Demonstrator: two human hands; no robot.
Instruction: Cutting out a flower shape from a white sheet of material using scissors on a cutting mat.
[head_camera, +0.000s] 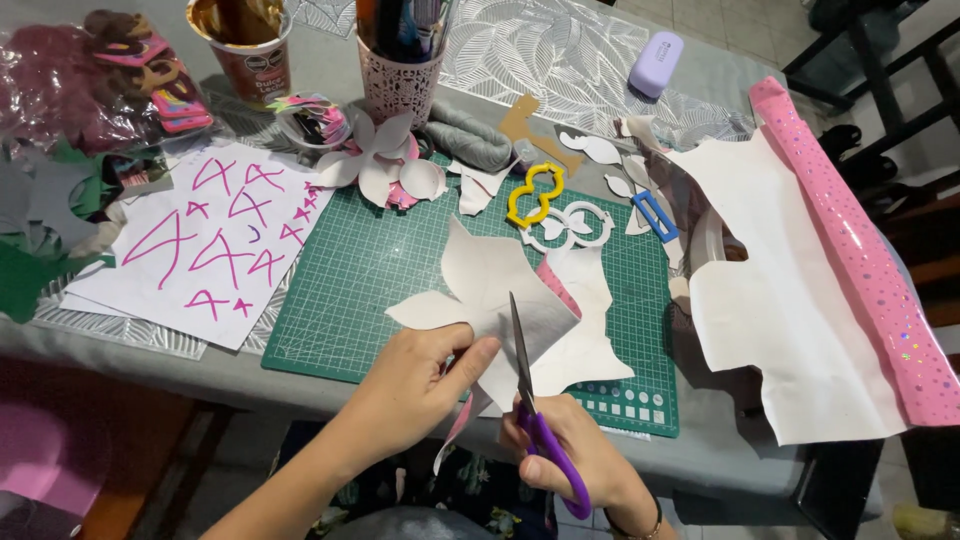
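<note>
My left hand (415, 385) pinches a white paper cutout (490, 285) with pointed petal shapes, pink on its other side, held over the near edge of a green cutting mat (370, 270). My right hand (570, 450) grips purple-handled scissors (525, 385). Their blades point away from me and lie across the paper just right of my left thumb. More white paper (580, 345) lies flat on the mat under the held piece.
A white sheet with pink marker strokes (210, 235) lies to the left. A pink glittery roll with white backing (850, 260) stretches along the right. Yellow and white plastic templates (545, 205), a white paper flower (385, 165), a pen holder (400, 60) and a jar (245, 45) stand behind the mat.
</note>
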